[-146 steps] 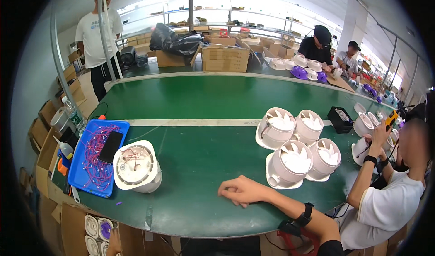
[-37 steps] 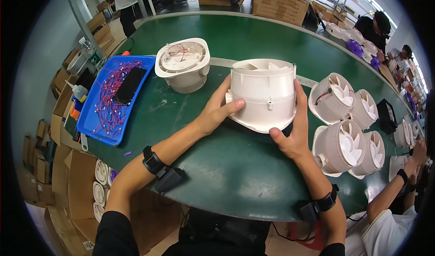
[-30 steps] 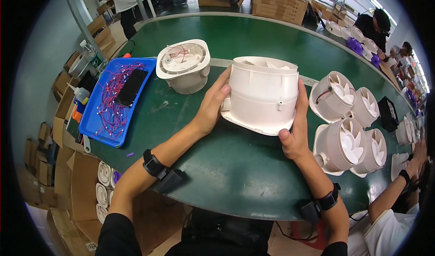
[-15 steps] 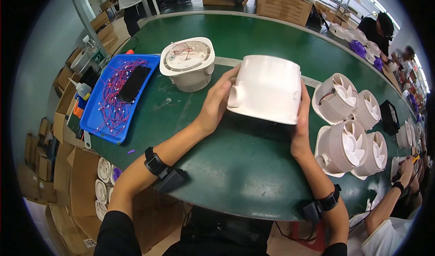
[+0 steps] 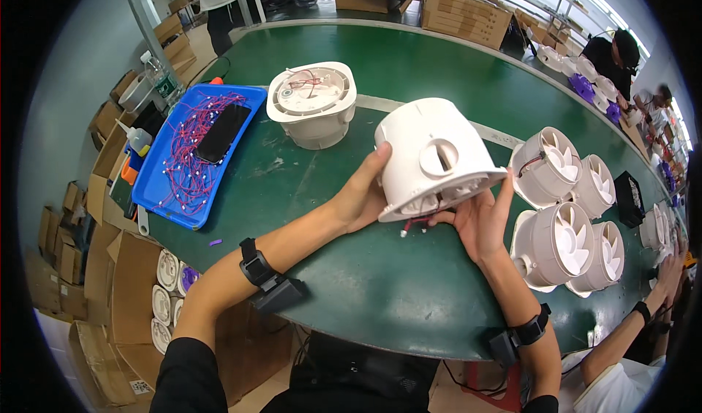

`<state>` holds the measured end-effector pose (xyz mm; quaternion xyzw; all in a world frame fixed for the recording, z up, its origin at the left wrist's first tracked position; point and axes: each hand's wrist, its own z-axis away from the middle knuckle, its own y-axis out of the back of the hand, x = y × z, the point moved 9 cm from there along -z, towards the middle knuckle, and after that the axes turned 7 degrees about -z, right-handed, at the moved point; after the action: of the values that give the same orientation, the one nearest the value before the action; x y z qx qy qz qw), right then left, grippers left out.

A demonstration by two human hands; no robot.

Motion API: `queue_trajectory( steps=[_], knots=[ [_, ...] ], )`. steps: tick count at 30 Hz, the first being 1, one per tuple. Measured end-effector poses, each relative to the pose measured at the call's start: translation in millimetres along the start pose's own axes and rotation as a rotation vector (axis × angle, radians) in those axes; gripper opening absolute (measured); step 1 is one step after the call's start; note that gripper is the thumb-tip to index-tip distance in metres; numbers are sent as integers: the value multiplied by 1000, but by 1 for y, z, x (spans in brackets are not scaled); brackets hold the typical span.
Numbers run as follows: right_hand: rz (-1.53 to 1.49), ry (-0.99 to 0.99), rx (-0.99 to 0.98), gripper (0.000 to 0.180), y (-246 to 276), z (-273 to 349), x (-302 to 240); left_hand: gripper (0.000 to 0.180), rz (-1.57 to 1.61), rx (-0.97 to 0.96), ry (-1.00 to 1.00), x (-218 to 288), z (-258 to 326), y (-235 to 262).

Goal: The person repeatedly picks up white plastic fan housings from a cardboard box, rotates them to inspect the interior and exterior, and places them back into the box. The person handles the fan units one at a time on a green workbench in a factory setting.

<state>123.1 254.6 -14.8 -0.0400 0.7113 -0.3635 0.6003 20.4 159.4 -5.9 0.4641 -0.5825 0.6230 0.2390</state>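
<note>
Between both hands I hold a white plastic fan housing [image 5: 413, 135] tilted above the green table. Its round side port faces me, and red wires with a small white connector [image 5: 404, 233] hang beneath its flange. My left hand [image 5: 363, 190] grips the left wall, thumb on the outside. My right hand [image 5: 482, 219] supports the flange at the lower right, its fingertips by the wires. A similar white housing [image 5: 314, 129] stands flange-up to the left, wires on its top. At the right are several white housings with fan blades [image 5: 563, 241] showing.
A blue tray [image 5: 197, 221] at the left holds red-purple wires [image 5: 183, 149] and a black phone [image 5: 221, 133]. Behind it stand a glue bottle [image 5: 137, 139] and a water bottle [image 5: 159, 80]. A black box [image 5: 629, 190] sits right of the fans. A co-worker's hand [image 5: 667, 270] is at far right.
The housing in my hands has been turned, bringing its side port to face me and its flange and wires into view. My right hand has shifted lower, beneath the flange.
</note>
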Motion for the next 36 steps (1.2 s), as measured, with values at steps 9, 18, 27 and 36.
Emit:
queue_trajectory(
  steps=[9, 18, 27, 36],
  knots=[
    [480, 417, -14, 106, -22, 8, -35, 81, -162, 245, -210, 22, 3, 18],
    [379, 428, -96, 124, -24, 10, -34, 94, -567, 209, -420, 38, 13, -3],
    [125, 378, 1, 112, -2, 6, -30, 78, -388, 173, -351, 30, 3, 10],
    [-93, 214, 73, 88, 12, 4, -12, 72, -528, 184, -294, 29, 1, 11]
  ],
)
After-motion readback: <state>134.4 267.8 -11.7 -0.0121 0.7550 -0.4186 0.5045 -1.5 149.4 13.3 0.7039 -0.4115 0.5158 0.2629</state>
